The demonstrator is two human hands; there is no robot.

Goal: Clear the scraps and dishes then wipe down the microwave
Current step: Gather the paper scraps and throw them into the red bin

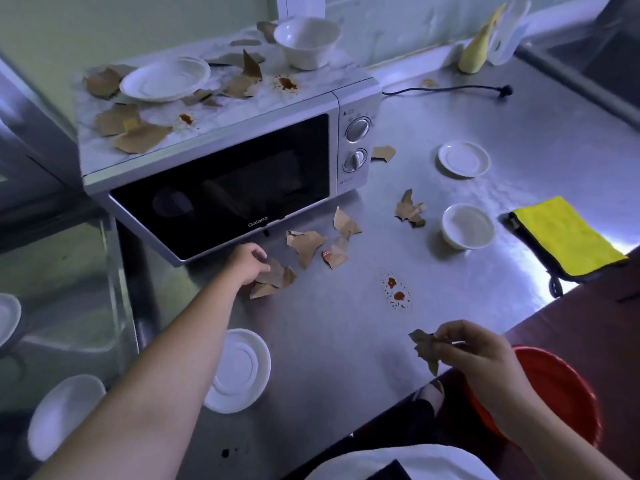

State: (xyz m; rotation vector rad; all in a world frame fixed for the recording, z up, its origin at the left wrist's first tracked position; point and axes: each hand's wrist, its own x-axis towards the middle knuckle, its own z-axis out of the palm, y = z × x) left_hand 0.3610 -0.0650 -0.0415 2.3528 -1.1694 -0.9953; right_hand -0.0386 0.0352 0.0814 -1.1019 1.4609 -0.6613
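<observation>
A silver microwave (221, 174) stands at the back left of the steel counter (346, 323). Its top carries brown paper scraps (138, 136), a white plate (166, 79), a white bowl (306, 41) and red sauce spots (286, 84). My left hand (247, 263) grips a brown scrap (277, 278) on the counter just in front of the microwave door. My right hand (481, 355) pinches another brown scrap (424, 346) above the counter's front edge, beside a red bin (561, 386). More scraps (306, 244) lie near the door.
On the counter are a saucer (464, 158), a small white bowl (467, 226), a front saucer (242, 370), a yellow cloth (568, 237), red sauce drops (396, 291) and a black cord (450, 88). A yellow folded cloth (478, 46) leans at the back wall. A sink (595, 57) lies far right.
</observation>
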